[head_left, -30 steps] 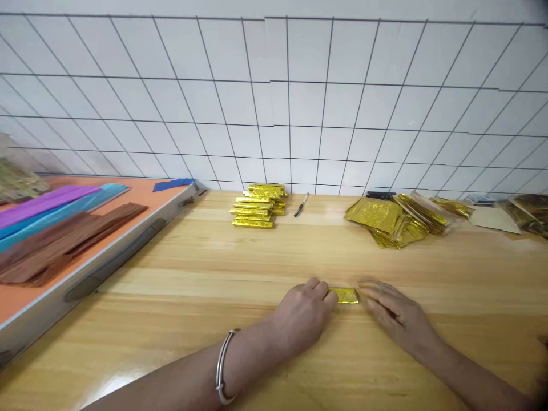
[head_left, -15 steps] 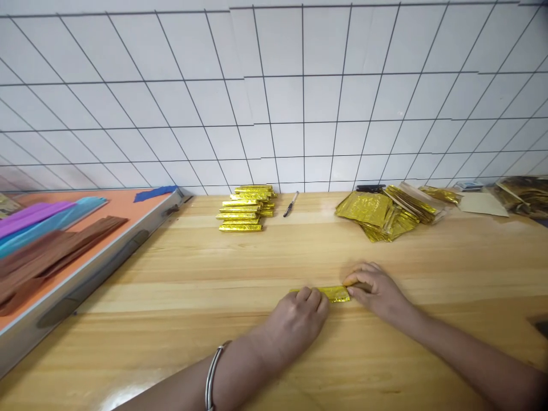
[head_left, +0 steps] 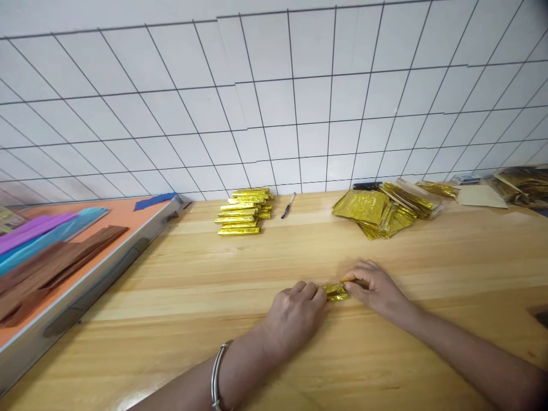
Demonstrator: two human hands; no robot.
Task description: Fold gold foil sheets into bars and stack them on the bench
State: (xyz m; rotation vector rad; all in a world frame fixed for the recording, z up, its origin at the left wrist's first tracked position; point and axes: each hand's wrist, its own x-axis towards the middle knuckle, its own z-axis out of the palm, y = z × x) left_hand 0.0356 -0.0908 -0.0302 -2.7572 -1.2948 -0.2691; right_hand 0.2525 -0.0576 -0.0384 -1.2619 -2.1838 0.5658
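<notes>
Gold foil [head_left: 334, 293] lies on the wooden table [head_left: 184, 268] between two bare hands, its right end folded and a little raised. At the far left is an orange-topped box [head_left: 124, 216] holding purple paper [head_left: 34, 231], light blue paper [head_left: 81, 222] and brown paper [head_left: 64, 260], with a dark blue scrap [head_left: 154, 201] near its back corner. Next comes a stack of narrow gold strips [head_left: 242, 214] by the tiled wall [head_left: 312, 100], and a pen [head_left: 288, 206] slanting just beside it. Nearer, the left hand [head_left: 295, 314], a bracelet [head_left: 215, 377] on its wrist, curls its fingers down over the foil's left part — whether it pinches or only presses cannot be told, as the fingertips are hidden. Just right of it, the right hand [head_left: 372, 288] has thumb and forefinger drawn together on the foil's right end. Behind that hand, well apart, lies a loose pile of gold sheets [head_left: 363, 205] — a black object [head_left: 367, 186] sits behind it — then a pale card [head_left: 482, 196] and a dark brown heap [head_left: 524, 185] at the far right.
</notes>
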